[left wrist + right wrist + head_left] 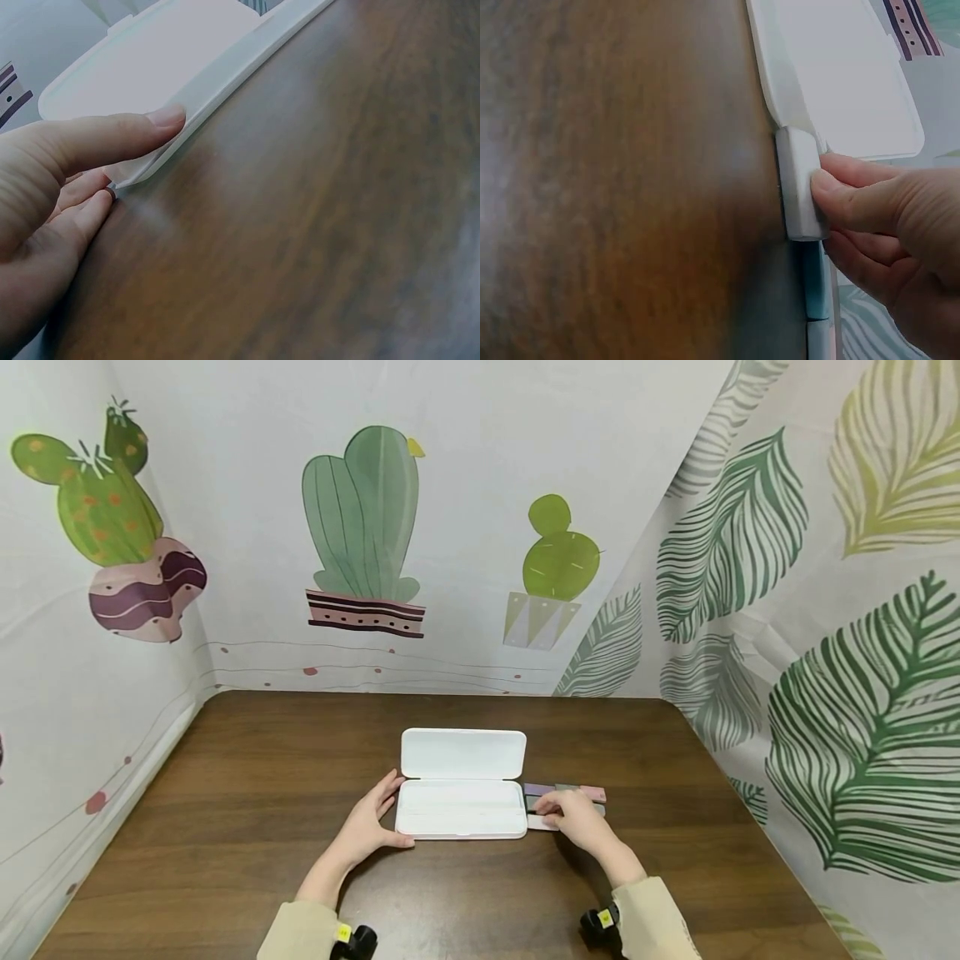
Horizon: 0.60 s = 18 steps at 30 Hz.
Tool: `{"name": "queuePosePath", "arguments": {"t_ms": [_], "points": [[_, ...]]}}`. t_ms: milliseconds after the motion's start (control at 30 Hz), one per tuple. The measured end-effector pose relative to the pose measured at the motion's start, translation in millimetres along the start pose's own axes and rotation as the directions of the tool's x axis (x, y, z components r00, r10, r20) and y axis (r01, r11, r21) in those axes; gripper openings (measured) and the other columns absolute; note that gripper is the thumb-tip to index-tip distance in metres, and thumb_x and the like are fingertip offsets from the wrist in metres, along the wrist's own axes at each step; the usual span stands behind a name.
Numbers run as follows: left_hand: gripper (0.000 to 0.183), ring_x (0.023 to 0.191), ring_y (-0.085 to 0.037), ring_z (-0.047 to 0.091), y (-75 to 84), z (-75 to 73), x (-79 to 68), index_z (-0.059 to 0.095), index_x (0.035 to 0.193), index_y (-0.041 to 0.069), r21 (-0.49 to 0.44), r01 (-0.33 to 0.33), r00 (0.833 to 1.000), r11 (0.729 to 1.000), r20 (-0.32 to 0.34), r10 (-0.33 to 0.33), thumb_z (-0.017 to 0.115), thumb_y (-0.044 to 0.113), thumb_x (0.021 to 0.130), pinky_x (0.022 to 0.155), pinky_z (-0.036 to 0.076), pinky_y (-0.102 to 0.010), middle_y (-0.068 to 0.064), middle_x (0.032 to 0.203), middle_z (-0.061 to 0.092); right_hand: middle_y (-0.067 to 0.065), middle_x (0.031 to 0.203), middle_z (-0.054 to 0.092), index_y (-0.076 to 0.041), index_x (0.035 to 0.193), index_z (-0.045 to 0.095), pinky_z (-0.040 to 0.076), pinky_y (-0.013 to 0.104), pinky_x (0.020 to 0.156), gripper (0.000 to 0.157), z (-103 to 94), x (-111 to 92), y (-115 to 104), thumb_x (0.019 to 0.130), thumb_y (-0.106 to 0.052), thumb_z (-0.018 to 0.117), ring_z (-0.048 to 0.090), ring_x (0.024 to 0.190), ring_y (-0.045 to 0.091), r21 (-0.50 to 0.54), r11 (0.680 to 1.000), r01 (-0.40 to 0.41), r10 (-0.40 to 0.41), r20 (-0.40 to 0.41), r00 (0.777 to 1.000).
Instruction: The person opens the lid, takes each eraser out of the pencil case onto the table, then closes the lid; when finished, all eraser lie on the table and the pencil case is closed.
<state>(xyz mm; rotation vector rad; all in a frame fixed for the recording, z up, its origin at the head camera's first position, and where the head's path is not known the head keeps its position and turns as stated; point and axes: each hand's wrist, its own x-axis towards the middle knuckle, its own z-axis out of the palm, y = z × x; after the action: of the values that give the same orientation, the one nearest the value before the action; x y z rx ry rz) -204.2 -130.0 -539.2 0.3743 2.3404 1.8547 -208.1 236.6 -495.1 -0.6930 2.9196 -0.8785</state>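
Observation:
A white pencil case [461,810] lies open on the table, its lid [463,753] tipped back at the far side. My left hand [367,822] holds the left end of the case, thumb [165,124] at the front rim and fingers spread along the side toward the hinge. Beside the right end, my right hand [577,818] pinches a white eraser-like block [799,180] between thumb and fingers. More flat blocks lie around it: a purple one [537,789], a pink one [594,793], and a blue one [814,277] behind the white. The hand partly hides this group.
The brown wooden table [285,760] extends around the case. White cloth with printed cacti and leaves [465,527] stands along the back and both sides. A black wrist camera [356,942] sits on the left cuff, another [600,922] on the right.

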Motion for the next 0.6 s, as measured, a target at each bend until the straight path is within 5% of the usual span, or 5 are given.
{"name": "queuePosePath", "arguments": {"t_ms": [433, 600], "points": [[0.12, 0.144, -0.04, 0.029, -0.7, -0.1, -0.3, 0.016, 0.152, -0.01, -0.024, -0.024, 1.0, 0.999, -0.01, 0.024, 0.091, -0.001, 0.058, 0.118, 0.033, -0.036, -0.03, 0.154, 0.031, 0.003, 0.083, 0.072, -0.005, 0.09, 0.07, 0.057, 0.022, 0.067, 0.011, 2.8, 0.8, 8.2, 0.081, 0.001, 0.074, 0.067, 0.077, 0.015, 0.074, 0.997, -0.011, 0.017, -0.076, 0.997], [0.115, 0.145, -0.04, 0.028, -0.6, -2.1, -1.1, 0.015, 0.152, -0.009, -0.042, -0.034, 0.999, 0.999, 0.003, 0.035, 0.09, 0.005, 0.065, 0.119, 0.031, -0.042, -0.029, 0.154, 0.03, 0.0, 0.084, 0.072, -0.008, 0.09, 0.07, 0.057, 0.022, 0.068, 0.013, 2.6, 2.8, 3.2, 0.081, 0.001, 0.075, 0.064, 0.078, 0.012, 0.098, 0.994, -0.047, 0.059, -0.122, 0.991]]}}
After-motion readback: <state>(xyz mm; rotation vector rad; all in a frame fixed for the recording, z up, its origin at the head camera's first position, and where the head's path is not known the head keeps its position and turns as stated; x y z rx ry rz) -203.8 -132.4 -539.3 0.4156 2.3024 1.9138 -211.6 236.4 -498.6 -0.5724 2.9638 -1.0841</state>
